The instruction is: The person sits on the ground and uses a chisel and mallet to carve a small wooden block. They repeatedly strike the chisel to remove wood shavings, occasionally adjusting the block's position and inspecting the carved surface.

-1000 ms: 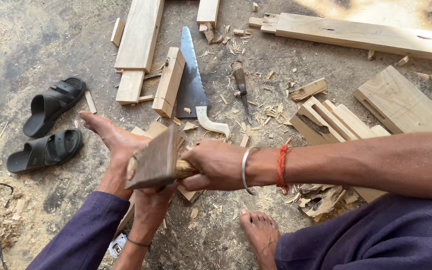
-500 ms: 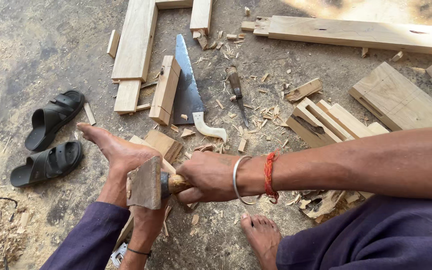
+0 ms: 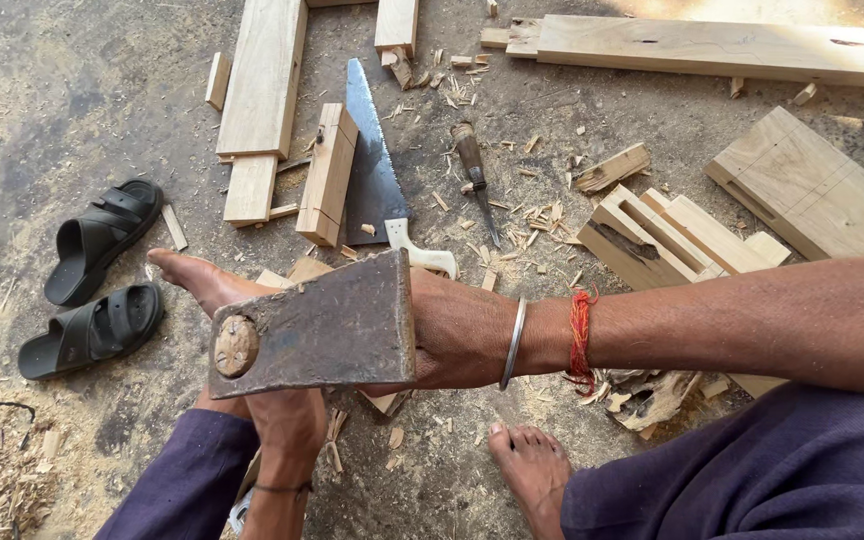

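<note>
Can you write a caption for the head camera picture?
Right hand raises a rusty axe head above wood scraps, a handsaw and black sandals.

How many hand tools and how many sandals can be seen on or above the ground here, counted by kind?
Axe, held in the right hand: 1
Hand saw: 1
Chisel: 1
Black sandals: 2
Total: 5

Rusty grey axe head (black sandals nearby).
</note>
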